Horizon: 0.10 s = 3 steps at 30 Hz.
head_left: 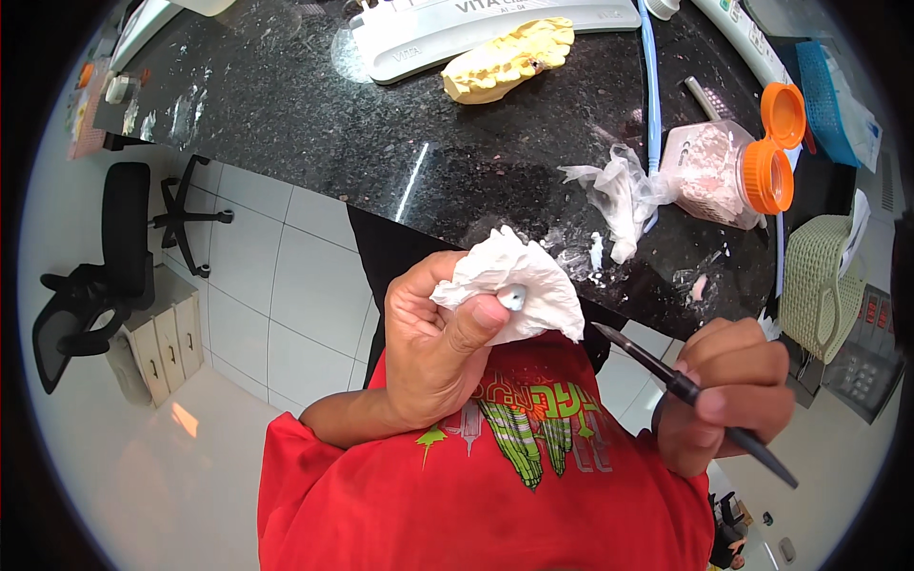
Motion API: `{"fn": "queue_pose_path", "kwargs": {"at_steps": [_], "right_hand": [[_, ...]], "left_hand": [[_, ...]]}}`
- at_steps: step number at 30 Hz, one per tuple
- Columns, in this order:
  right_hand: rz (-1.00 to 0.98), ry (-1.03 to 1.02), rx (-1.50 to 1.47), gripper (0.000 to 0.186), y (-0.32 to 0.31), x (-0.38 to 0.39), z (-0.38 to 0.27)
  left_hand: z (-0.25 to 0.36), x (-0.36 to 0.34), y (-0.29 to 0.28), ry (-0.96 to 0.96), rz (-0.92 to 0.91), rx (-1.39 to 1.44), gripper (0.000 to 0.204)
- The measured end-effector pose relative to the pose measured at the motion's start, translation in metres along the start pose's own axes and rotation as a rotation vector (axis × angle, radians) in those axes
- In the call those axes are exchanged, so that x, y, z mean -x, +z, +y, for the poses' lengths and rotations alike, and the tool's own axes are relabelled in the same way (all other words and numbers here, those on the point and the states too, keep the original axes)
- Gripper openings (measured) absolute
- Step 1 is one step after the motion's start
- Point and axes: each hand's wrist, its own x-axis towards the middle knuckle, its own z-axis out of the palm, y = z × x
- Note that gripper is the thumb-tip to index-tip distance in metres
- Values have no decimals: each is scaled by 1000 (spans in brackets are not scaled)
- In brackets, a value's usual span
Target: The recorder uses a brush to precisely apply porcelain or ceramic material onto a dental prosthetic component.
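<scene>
My left hand (438,328) is closed on a crumpled white tissue (547,295). Under its thumb tip, against the tissue, sits a small pale bluish-white piece that looks like a tooth crown (512,297). My right hand (728,395) grips a slim black pen-like tool (684,386) with a tapered, pointed end. That point is aimed toward the tissue and stands a little apart from its right edge. Both hands are in front of the red shirt, near the counter's edge.
On the black speckled counter (314,124) lie a yellow dental cast (509,62), a grey shade-guide holder (409,52), a crumpled clear plastic glove or bag (624,200) and a clear jar of pink powder with an orange lid (709,176). A black office chair (124,238) stands at left.
</scene>
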Motion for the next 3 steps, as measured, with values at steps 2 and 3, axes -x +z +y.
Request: {"fn": "queue_pose_path", "kwargs": {"at_steps": [2,3], "right_hand": [[-211,112,-77,25,-9,-8,-5],[-204,113,-71,25,-10,-7,-6]], "left_hand": [[0,1,0,20,22,-37,47],[1,1,0,24,23,-59,49]]}}
